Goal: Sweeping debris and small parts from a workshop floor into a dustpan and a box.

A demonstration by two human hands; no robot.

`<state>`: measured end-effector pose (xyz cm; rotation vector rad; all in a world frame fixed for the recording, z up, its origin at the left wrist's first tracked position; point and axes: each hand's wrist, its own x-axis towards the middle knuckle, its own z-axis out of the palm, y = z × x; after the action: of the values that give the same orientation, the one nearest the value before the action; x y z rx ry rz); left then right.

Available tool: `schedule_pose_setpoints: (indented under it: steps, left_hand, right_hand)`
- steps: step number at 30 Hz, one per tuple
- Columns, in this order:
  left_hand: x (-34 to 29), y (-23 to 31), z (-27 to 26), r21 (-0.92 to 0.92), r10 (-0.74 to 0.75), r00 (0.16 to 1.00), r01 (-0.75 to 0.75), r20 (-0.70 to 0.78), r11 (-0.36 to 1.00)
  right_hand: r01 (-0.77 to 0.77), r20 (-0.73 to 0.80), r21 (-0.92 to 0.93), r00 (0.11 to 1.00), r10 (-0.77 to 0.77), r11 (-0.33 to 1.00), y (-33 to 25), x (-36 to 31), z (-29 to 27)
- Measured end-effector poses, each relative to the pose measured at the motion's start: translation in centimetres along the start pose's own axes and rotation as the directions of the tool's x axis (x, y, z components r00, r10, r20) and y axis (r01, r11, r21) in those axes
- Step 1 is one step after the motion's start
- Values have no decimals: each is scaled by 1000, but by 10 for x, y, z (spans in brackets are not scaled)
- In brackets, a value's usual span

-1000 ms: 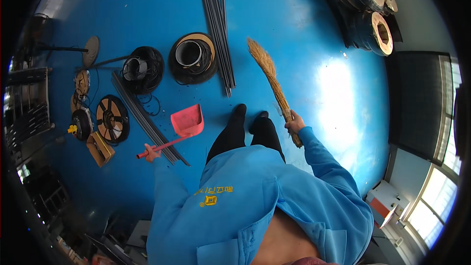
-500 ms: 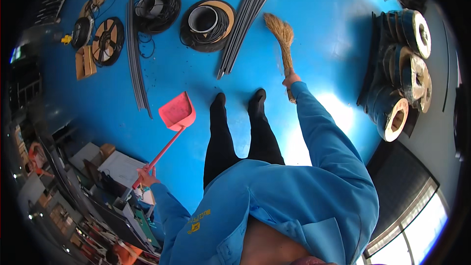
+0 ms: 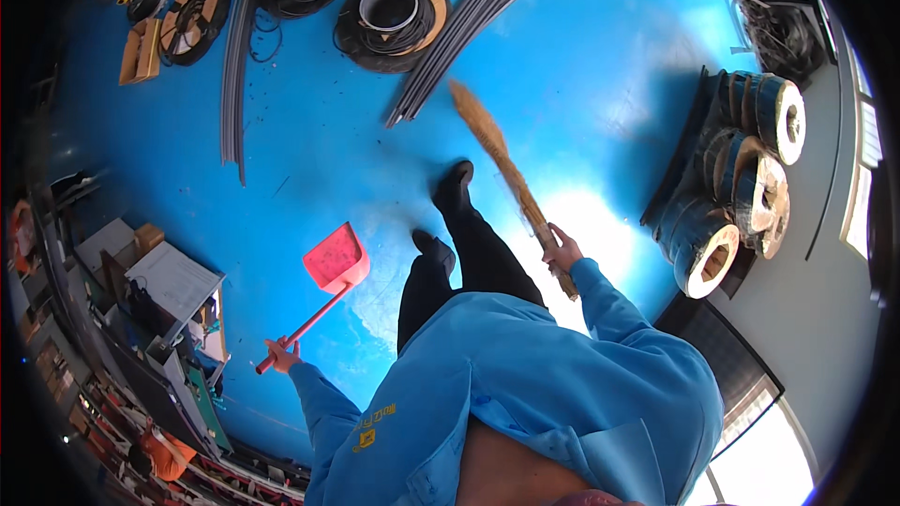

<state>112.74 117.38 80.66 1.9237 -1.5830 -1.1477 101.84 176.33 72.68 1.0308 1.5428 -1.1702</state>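
My left hand (image 3: 280,355) is closed round the handle of a long-handled red dustpan (image 3: 336,258), whose pan hangs out ahead to the left of my legs. With my right hand (image 3: 562,247) I grip the lower handle of a straw broom (image 3: 506,169). Its bristle end points ahead and to the left, with the tip close to a bundle of dark grey rods (image 3: 450,47). Whether the bristles touch the floor I cannot tell.
Coils on reels (image 3: 388,7) and a second rod bundle (image 3: 234,84) lie ahead to the left, by a cardboard box (image 3: 141,52). Wrapped rolls (image 3: 759,187) are stacked on the right. A cluttered worktable (image 3: 173,281) stands left, and a person in orange (image 3: 167,454) is beyond it.
My right hand has come back toward my body, and the broom has swung so its bristles point further left. My legs have stepped, and the floor objects have shifted in view.
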Motion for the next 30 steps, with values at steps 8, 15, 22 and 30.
schedule_pose_setpoints:
  steps: [8, 15, 22, 30]
  left_hand:
    - [20, -55, -33, 69, -42, 990, 33, 133, 997]
    - [47, -114, -88, -34, -72, 984, 79, 164, 996]
    - [57, -152, -101, -142, -15, 971, 50, 238, 989]
    - [56, -188, -145, -230, -59, 984, 98, 171, 968]
  right_hand:
    - [207, -351, 3, 916, -193, 978, 30, 169, -125]
    - [-23, -382, -470, 906, -179, 883, 74, 175, 31]
    - [66, -7, -690, 995, -99, 721, 122, 72, 209]
    - [337, 372, -569, 919, -131, 750, 47, -2, 246]
